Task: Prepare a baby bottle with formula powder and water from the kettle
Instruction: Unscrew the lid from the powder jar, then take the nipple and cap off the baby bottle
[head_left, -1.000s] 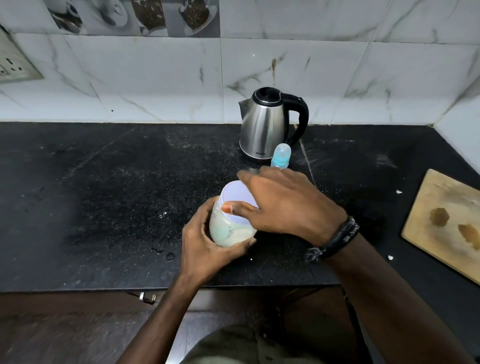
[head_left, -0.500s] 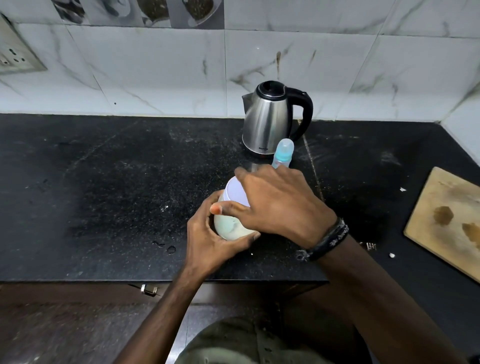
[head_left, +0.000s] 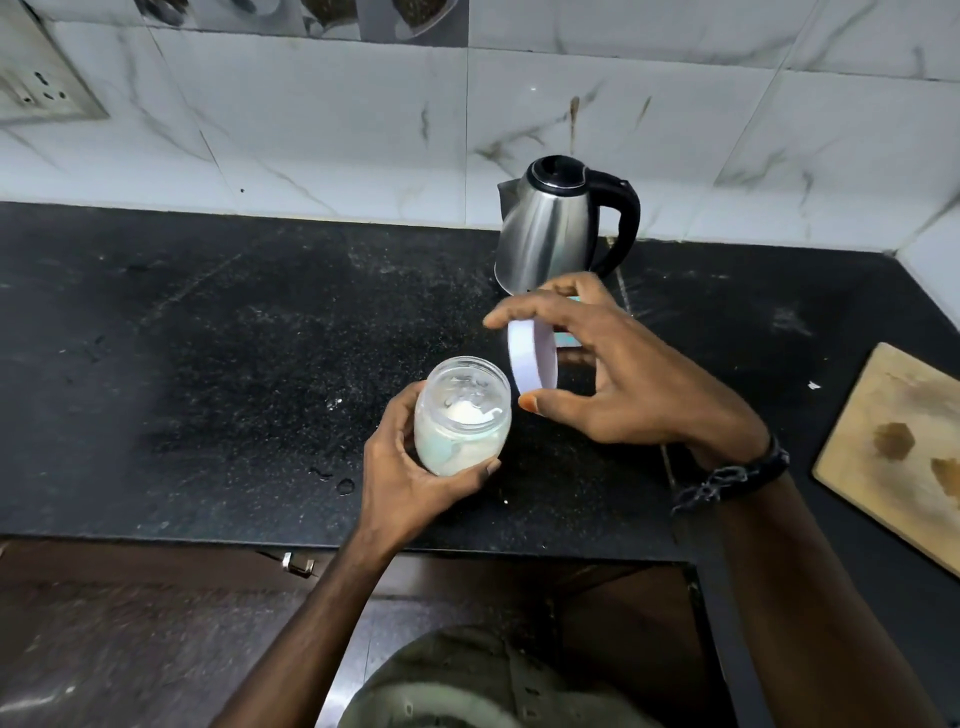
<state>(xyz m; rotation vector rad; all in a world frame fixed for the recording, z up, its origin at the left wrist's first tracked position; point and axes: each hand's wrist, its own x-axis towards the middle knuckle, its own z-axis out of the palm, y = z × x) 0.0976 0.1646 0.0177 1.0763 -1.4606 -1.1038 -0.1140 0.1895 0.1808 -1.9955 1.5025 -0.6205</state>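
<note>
Jar's open. My left hand (head_left: 415, 467) is wrapped round the clear formula jar (head_left: 461, 415), fingers curled on the body, holding it just above the black counter (head_left: 208, 364) near its front edge. Jar sits in front of the steel kettle (head_left: 556, 228) and a bit to its left, well apart from it. White powder shows inside, with what looks like a scoop lying on top; can't confirm.

My right hand (head_left: 623, 374) pinches the white lid (head_left: 532, 356) between thumb below and fingers above, lid tipped on edge, just beside the jar mouth on the kettle side. Not touching the jar.

Baby bottle: only a sliver of blue shows behind the right hand, right in front of the kettle. Can't read its state.

Step in hand, as I judge it: park the lid, then scoop. To do it well:
- set lid down rim up, on bare counter to the kettle's right, short of the wooden board (head_left: 893, 447)
- keep the jar level, it's fairly full
- don't sweep the right hand back into the bottle, it would probably tip easily
- kettle lid looks closed; leave it until the powder is in.
</note>
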